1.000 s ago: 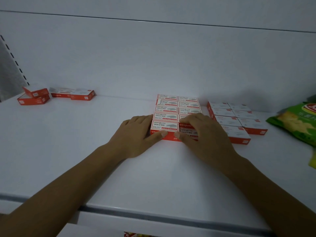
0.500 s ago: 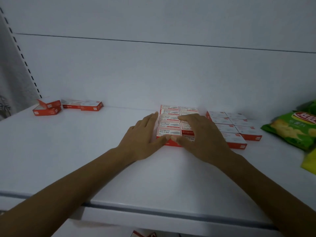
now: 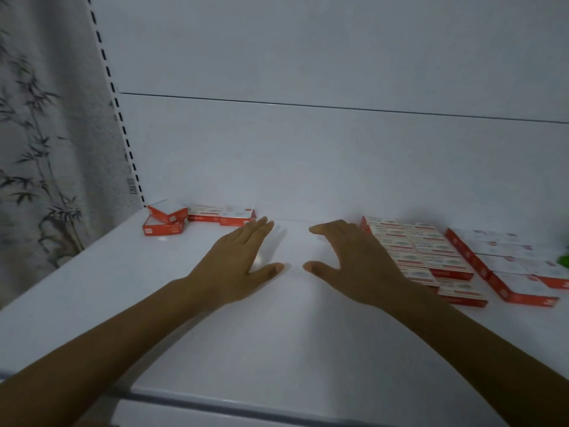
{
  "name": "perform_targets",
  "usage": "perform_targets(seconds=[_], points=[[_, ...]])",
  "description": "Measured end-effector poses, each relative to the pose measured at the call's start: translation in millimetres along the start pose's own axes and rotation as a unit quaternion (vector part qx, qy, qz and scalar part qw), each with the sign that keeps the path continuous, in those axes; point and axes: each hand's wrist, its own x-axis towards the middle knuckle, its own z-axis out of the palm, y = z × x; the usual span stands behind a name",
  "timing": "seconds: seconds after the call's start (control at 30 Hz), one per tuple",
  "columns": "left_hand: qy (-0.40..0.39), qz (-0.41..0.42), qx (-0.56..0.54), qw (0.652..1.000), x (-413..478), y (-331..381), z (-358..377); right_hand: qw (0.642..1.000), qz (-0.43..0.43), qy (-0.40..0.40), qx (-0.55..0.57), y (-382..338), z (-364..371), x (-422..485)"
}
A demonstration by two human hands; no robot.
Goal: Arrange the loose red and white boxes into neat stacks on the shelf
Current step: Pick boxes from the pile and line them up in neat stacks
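Neatly tiled red-and-white boxes (image 3: 421, 251), left grip (image 3: 237, 266) spread, empty, right grip (image 3: 360, 266) spread, empty

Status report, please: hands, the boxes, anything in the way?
Left hand and right hand open, empty, over the shelf. Loose boxes jumbled at back left; neat block at right. Nothing between left hand and loose boxes.

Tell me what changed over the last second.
The left hand and right hand let go of the middle stack and moved left. Both are now open over the shelf, holding nothing, nearer the loose boxes at the back left. The middle stack, the right stack and the loose boxes stayed put.
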Motion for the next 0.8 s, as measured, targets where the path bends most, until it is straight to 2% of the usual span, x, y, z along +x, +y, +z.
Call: perform_targets(seconds=[0.27,0.53,0.63,0.73,0.8], points=[[0.006,0.018,0.01,1.0,-27,-90,-20,0.999,-0.008,-0.037,0.006,-78,49,55],[0.128,0.024,-0.109,0.985,-28,-111,-26,1.0,-0.016,0.004,0.004,-116,74,104],[0.144,0.012,-0.08,0.986,-28,-109,-30,1.0,-0.014,0.011,-0.013,-125,82,133],[0.198,0.012,-0.047,0.979,-30,-113,-35,0.999,-0.025,-0.004,-0.039,-133,93,162],[0.227,-0.017,-0.02,0.974,-32,-119,-38,0.998,-0.035,-0.016,-0.052,-139,102,176]])
